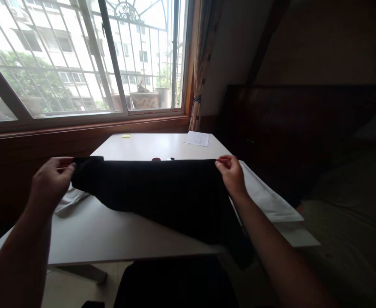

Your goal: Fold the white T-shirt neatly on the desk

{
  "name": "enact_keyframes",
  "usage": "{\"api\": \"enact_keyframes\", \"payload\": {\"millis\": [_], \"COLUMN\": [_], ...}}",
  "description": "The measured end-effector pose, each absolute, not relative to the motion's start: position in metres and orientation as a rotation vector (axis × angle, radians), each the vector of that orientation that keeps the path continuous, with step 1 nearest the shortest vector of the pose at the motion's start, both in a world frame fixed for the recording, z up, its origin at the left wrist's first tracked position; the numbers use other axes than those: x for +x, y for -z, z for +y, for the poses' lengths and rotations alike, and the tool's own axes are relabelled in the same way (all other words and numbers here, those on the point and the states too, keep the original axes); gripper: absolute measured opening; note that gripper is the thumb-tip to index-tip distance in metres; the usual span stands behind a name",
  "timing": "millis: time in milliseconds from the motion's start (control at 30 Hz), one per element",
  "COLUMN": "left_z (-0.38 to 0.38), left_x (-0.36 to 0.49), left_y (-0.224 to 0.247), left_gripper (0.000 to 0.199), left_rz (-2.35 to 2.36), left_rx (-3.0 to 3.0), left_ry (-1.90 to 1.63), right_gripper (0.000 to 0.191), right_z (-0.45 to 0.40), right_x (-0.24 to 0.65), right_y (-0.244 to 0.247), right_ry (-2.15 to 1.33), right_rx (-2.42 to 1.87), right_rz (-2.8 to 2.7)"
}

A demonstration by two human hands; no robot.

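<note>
A black garment point(162, 192) is stretched between my two hands above a white table point(104, 231). My left hand point(53, 177) pinches its upper left end, where the cloth looks folded over into a band. At the upper right corner, my right hand point(232, 173) grips the edge between thumb and fingers. The top edge runs nearly straight from hand to hand. Lower down the cloth hangs slack, and its right part drops past the table's front edge. Its exact kind is hard to make out in the dark fabric.
White cloth point(268, 194) lies on the table's right side, and more pale cloth point(70, 199) is at the left. Papers point(198, 138) and a yellow note point(126, 136) rest at the far end. Behind stand a barred window point(79, 64) and a tied curtain point(201, 64).
</note>
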State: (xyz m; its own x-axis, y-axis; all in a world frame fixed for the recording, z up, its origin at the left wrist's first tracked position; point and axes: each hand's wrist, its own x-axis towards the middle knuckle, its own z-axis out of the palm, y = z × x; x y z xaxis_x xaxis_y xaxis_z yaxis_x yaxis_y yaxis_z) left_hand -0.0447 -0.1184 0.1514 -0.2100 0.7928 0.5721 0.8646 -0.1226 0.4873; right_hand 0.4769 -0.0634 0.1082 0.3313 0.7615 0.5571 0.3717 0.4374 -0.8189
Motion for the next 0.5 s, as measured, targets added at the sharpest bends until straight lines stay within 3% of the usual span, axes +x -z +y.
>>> {"api": "enact_keyframes", "payload": {"millis": [167, 300, 500], "left_z": [-0.114, -0.122, -0.132], "left_x": [0.013, 0.065, 0.121], "left_y": [-0.118, -0.084, -0.065], "left_gripper": [0.034, 0.024, 0.015], "left_rz": [-1.730, -1.495, -1.393], "left_rx": [-2.233, -2.704, -2.701], "left_ry": [1.023, 0.599, 0.166], "right_gripper": [0.021, 0.021, 0.016], "right_z": [-0.081, -0.104, -0.108], "right_x": [0.441, 0.406, 0.383], "right_y": [-0.084, -0.074, -0.060], "right_ry": [-0.172, -0.290, -0.197], "right_rx": [-1.242, -1.091, -1.201], "right_rz": [-1.811, -2.316, -2.497]}}
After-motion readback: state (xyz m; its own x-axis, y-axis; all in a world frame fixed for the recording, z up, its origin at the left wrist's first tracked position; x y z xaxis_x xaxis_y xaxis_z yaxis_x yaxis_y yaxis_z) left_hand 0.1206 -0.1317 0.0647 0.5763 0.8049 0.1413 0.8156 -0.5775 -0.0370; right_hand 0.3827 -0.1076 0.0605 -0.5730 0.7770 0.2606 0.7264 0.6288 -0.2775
